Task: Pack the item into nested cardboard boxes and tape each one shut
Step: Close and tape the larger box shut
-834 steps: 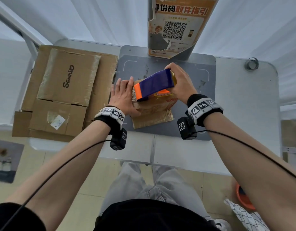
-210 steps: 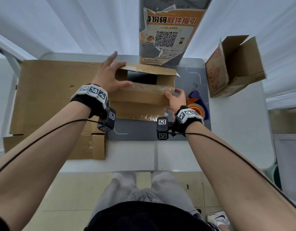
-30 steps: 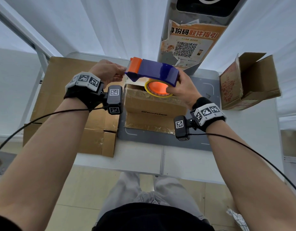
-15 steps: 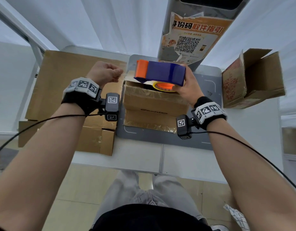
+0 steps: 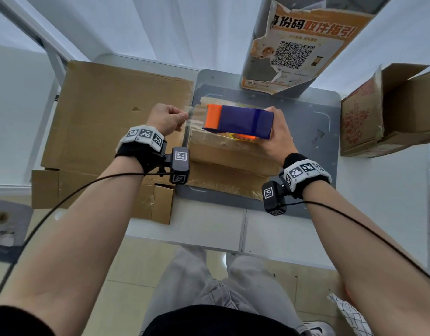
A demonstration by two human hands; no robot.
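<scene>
Your right hand (image 5: 275, 135) grips the tape dispenser (image 5: 240, 122) over the closed box (image 5: 231, 154); at nine o'clock, your left hand (image 5: 166, 118) pinches the tape end (image 5: 197, 112).

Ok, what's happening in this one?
A person is taping a cardboard box that sits on the grey mat. The right hand holds the blue and orange tape dispenser above the box, while the left hand pinches the free end of clear tape pulled from it. An open box stands at the right.

The torn orange poster (image 5: 303, 42) reads "身份码取件指引" above a QR code (image 5: 292, 55).
</scene>
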